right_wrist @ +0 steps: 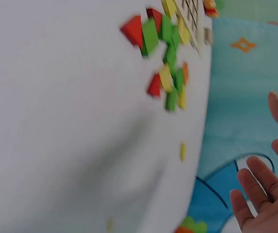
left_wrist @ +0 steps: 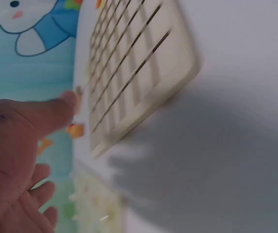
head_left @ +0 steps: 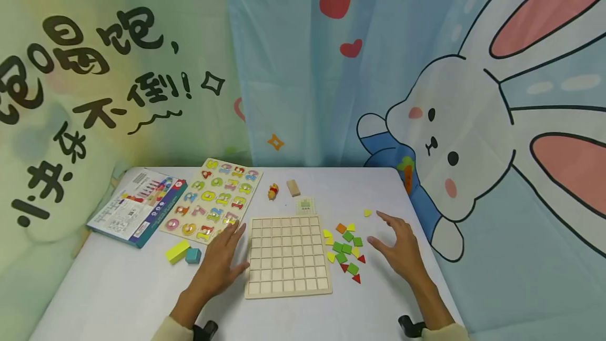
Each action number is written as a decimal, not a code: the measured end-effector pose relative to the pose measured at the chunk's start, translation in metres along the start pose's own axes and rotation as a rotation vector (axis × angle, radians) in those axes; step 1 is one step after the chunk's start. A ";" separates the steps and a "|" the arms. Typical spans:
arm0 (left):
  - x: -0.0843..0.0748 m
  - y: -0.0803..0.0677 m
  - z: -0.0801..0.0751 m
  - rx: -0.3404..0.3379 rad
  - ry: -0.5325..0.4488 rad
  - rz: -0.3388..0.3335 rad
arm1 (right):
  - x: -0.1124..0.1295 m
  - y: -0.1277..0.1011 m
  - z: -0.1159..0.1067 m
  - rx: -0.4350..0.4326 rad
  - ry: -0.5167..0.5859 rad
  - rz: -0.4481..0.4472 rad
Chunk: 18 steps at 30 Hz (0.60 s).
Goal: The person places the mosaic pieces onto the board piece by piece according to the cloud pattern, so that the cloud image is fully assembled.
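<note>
Both forearms enter from the bottom edge of the head view, nearest the camera. Left hand (head_left: 220, 264) lies flat beside the wooden grid board (head_left: 288, 256) at lower centre, fingers straight and loosely spread, thumb at or against the board's left edge; right hand (head_left: 400, 249) hovers lower right, fingers spread and relaxed, gripping nothing.

Largest first: the white table (head_left: 118, 288), then the grid board. It looks like stiff, light wood with a shallow raised rim, likely to slide on the smooth cloth, so its outer edges are the best places to take hold. Smaller, the coloured tiles (head_left: 347, 250) lie scattered between board and right hand. They seem thin, light and easily scattered; each would probably need a fingertip pinch at its sides.

Upper left of the head view alone shows the number puzzle (head_left: 213, 200), a printed box (head_left: 137, 207) and two blocks (head_left: 183, 252). Left wrist view, blurred, shows the board's corner and rim thickness close up (left_wrist: 144, 87). Right wrist view shows the tiles (right_wrist: 165, 53) lying apart from the open fingers (right_wrist: 255, 194).
</note>
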State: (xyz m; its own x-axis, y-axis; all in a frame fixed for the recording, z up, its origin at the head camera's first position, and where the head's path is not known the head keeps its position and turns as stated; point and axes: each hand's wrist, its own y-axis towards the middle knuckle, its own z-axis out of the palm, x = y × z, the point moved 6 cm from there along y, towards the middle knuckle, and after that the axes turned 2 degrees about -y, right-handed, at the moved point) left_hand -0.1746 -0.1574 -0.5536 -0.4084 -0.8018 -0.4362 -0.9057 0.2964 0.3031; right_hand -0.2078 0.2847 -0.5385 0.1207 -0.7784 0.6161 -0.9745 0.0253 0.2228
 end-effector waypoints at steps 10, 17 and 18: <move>0.005 -0.011 0.049 0.205 -0.206 -0.185 | 0.007 0.036 0.069 0.153 0.041 0.074; 0.008 -0.015 0.053 0.199 -0.249 -0.217 | 0.010 0.060 0.096 0.225 -0.173 0.087; 0.009 -0.015 0.054 0.197 -0.257 -0.219 | 0.011 0.062 0.097 0.225 -0.200 0.084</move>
State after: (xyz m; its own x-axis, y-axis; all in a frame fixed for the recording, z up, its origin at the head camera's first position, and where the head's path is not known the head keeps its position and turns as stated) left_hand -0.1703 -0.1409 -0.6079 -0.1953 -0.7084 -0.6783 -0.9688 0.2468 0.0212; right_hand -0.2852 0.2164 -0.5912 0.0206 -0.8879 0.4596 -0.9996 -0.0280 -0.0092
